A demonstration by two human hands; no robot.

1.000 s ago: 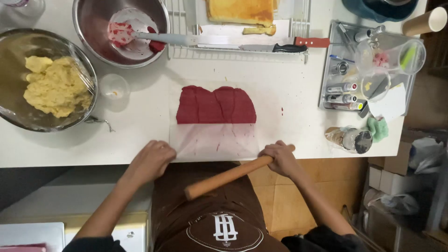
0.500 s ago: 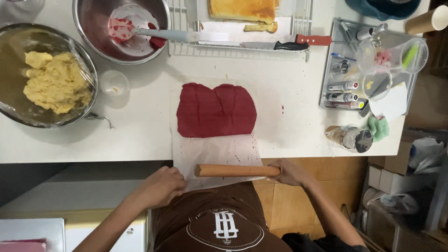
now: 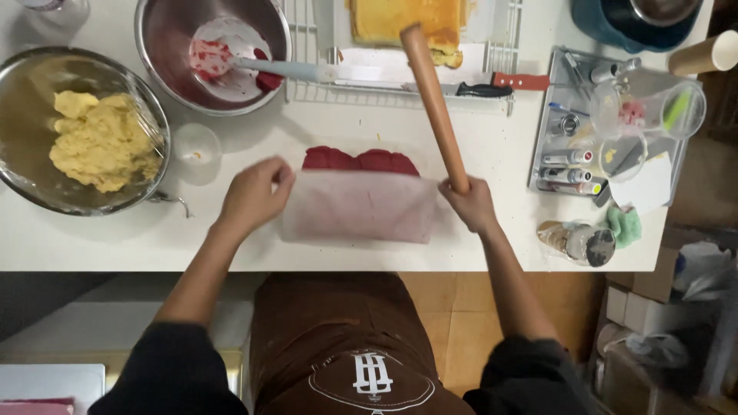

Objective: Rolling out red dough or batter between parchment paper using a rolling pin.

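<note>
The right hand (image 3: 470,206) is closed around the near end of the rolling pin (image 3: 433,104), which points away from the body toward 12 o'clock, its far end over the wire rack (image 3: 307,58). The left hand (image 3: 254,194) pinches the left edge of the parchment (image 3: 360,206), fingers narrow on the sheet, at 9 o'clock from the dough. The parchment is folded over the red dough (image 3: 357,159), covering most of it; only a dark red strip shows at the 12 o'clock edge. The dough lies on the white table (image 3: 115,238), centred in front of the person.

To do this step well, I judge the sheet should lie flat and square over the whole slab before the pin comes down, with the left hand smoothing wrinkles outward. The pin would best be turned crosswise, both hands at its ends, and started from the middle with even pressure so the slab keeps one thickness.

At 10 o'clock sits a steel bowl (image 3: 23,184) of yellow dough (image 3: 96,138), at 11 o'clock a second bowl (image 3: 157,69) with a spatula (image 3: 231,61), at 12 o'clock a knife (image 3: 477,84) beside the cake (image 3: 384,19), at 2 o'clock a tray (image 3: 542,165) of small bottles. Swinging the pin low could clip these.
</note>
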